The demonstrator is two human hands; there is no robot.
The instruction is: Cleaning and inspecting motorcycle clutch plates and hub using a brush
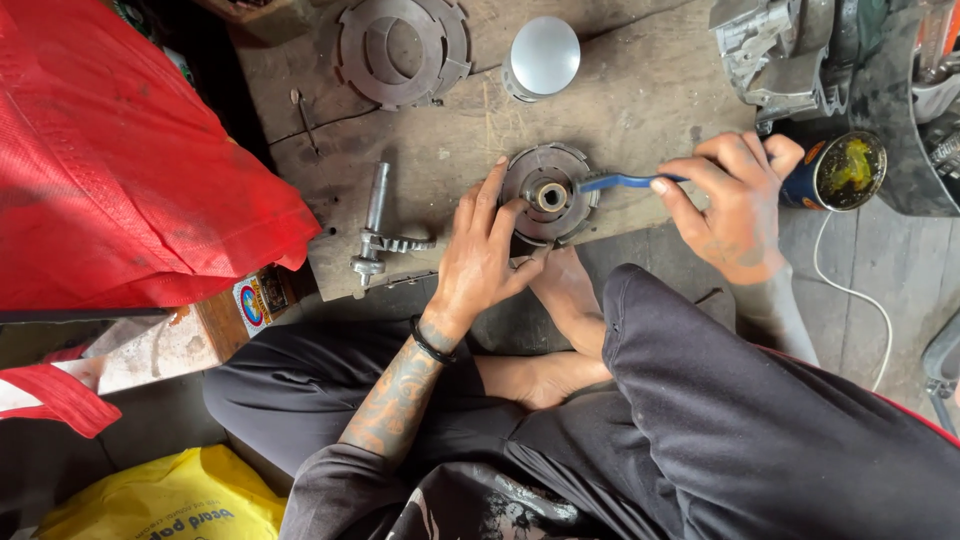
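Grey metal, round and toothed at its rim, the clutch disc (548,194) lies flat on the worn wooden board (450,150) in front of the seated person. The left hand (487,250) rests just below and to the left of it, fingers spread apart and laid against the disc's near edge, steadying it without closing around it. A black band (431,343) sits on that wrist.

The right hand (735,205) is to the right of the disc, fingers pinched together on the handle of a blue brush (618,181). The brush reaches leftward from that hand, and its far end meets the disc close to the brass-coloured hub in the middle.

Just beyond the right hand, touching its knuckles or nearly so, stands an open tin (838,172) with yellowish grease inside. Above the left hand, well apart, lie a second, larger metal ring plate (402,48) and a shiny rounded metal piece (541,57). To the left of the left hand a steel shaft with a small gear (374,225) lies on the board. Further left a red cloth (120,160) covers something bulky. A bare foot (566,290) is tucked right under the left hand's fingers.
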